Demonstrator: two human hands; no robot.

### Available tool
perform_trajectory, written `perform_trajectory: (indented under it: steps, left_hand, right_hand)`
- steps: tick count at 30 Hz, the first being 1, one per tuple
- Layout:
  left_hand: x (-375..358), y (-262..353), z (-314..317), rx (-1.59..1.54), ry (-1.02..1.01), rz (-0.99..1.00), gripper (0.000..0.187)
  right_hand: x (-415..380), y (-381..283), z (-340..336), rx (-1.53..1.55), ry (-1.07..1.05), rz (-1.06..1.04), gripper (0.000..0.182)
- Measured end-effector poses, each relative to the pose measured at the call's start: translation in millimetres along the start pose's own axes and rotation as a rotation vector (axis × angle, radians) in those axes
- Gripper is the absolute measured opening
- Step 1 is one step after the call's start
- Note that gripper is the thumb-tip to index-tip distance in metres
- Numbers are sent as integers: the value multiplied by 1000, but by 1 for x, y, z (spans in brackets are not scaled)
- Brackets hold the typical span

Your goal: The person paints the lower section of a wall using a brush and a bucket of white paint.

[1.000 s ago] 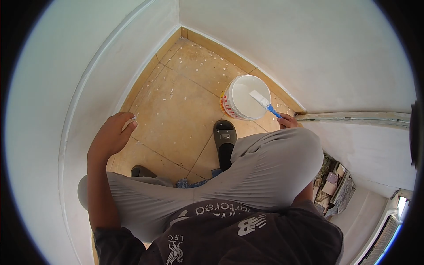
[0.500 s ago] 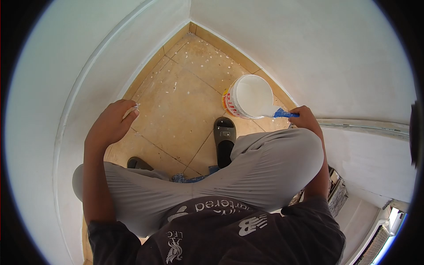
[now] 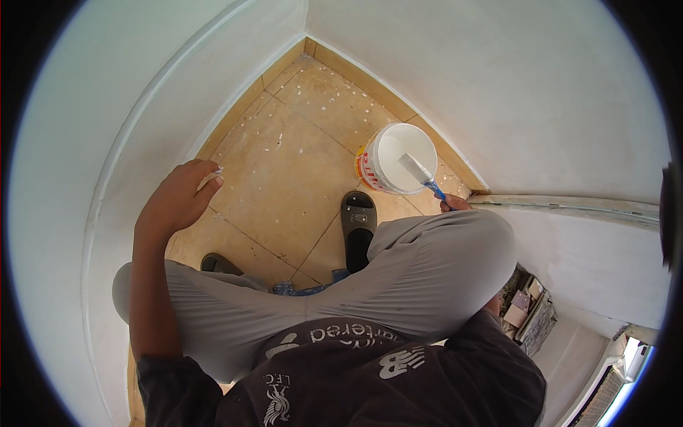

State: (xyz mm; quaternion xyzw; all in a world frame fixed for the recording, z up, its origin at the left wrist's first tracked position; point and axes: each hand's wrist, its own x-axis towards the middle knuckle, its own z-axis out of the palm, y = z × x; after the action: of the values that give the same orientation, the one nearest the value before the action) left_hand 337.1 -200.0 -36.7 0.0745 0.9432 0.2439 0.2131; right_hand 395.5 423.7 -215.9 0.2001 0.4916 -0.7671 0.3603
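Observation:
In the head view, my right hand [image 3: 455,203] is closed round the blue handle of a paintbrush [image 3: 421,173]. White paint coats its bristles, which point up and left over the opening of a white bucket [image 3: 368,169] with red and yellow lettering. White paint shows inside the bucket. My right forearm is hidden behind my bent knee. Out to the left, my left hand [image 3: 180,193] hangs above the floor near the wall, thumb and fingers bent with a gap between them. A small white patch shows at its fingertips.
Tan floor tiles [image 3: 277,181] with white paint specks run into a corner between two pale walls [image 3: 462,92]. My sandal [image 3: 358,213] stands just in front of the bucket. Blue cloth [image 3: 306,289] lies between my feet. Stacked pieces [image 3: 523,309] sit at the lower right.
My right hand has moved left and down, partly behind the knee. The paintbrush has turned from lying sideways at the bucket's rim to slanting across its opening. My left hand has barely moved.

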Motion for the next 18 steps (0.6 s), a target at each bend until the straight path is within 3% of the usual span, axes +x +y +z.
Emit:
perform_trajectory:
  steps: [4, 18]
  left_hand:
    - [2, -4, 5, 31, -4, 34, 35]
    - [3, -3, 4, 23, -21, 17, 35]
  right_hand:
    - [12, 24, 7, 209, -116, -35, 39]
    - [10, 34, 10, 184, -70, -104, 39]
